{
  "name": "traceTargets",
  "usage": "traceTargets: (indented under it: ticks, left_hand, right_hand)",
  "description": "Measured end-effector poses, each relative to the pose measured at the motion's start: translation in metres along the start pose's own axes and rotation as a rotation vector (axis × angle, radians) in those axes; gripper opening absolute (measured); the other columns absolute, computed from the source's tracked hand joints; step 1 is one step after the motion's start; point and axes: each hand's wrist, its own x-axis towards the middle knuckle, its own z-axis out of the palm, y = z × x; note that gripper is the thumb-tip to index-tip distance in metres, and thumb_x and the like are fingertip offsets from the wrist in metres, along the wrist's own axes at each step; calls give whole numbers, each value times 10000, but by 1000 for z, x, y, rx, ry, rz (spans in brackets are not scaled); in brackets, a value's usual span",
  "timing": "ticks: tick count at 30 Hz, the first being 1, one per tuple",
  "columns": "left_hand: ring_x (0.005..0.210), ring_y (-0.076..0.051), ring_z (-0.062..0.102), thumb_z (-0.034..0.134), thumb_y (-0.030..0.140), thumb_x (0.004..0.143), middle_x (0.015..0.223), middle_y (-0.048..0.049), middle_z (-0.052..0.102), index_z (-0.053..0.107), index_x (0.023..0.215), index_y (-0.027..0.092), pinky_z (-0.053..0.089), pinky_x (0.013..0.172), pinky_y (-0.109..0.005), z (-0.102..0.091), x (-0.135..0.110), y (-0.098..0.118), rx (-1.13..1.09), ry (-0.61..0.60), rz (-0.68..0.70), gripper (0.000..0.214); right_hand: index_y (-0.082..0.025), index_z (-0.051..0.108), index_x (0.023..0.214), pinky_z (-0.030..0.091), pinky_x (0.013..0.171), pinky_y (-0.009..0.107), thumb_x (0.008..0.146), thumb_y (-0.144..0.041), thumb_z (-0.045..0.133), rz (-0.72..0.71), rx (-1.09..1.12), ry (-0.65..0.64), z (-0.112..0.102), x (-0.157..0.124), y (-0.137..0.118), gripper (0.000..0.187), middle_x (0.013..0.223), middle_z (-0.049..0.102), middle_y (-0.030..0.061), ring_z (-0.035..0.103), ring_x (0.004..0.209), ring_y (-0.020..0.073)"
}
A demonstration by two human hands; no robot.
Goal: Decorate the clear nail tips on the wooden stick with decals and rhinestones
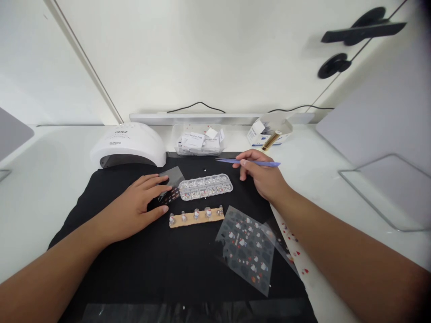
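Purple tweezers (267, 163) are held in my right hand (257, 172), their thin tips pointing left above the black cloth. My left hand (139, 208) rests on the cloth with its fingers spread, the fingertips at a clear sticker sheet (173, 177). Between my hands lies a clear compartment case (206, 186) filled with small gems. Just below it, a wooden strip (190, 219) carries several decorated press-on nails (196, 214) in a row. A larger clear sheet of cartoon stickers (245, 246) lies to the lower right, overlapping another sheet.
A white nail lamp (128, 143) stands at the back left. Behind the cloth (161, 269) are a clear box of alcohol pads (198, 141), an opened white carton (286, 130) and a gold tube (271, 140). Loose stickers (296, 254) lie at the right edge.
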Motion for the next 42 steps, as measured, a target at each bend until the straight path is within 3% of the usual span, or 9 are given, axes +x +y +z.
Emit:
traceTargets:
  ticks: [31,42]
  left_hand:
    - [1447,-327,320,523,535,927,1532,-59,454,597,1327,274,352,1174,-558,0,0,2,-33,4,32,484]
    - [1412,-312,361,556,501,909,1490,-103,476,492,1367,215,322,1182,-537,-1,1,5,-26,114,45,544]
  right_hand:
    - [-235,657,821,417,521,252,742,-262,714,14,-47,18,0,-1,1,101,663,635,-40,540,528,101]
    - [-222,661,861,436,533,252,761,-273,733,2,-85,28,-3,-1,7,133,654,617,-52,534,499,87]
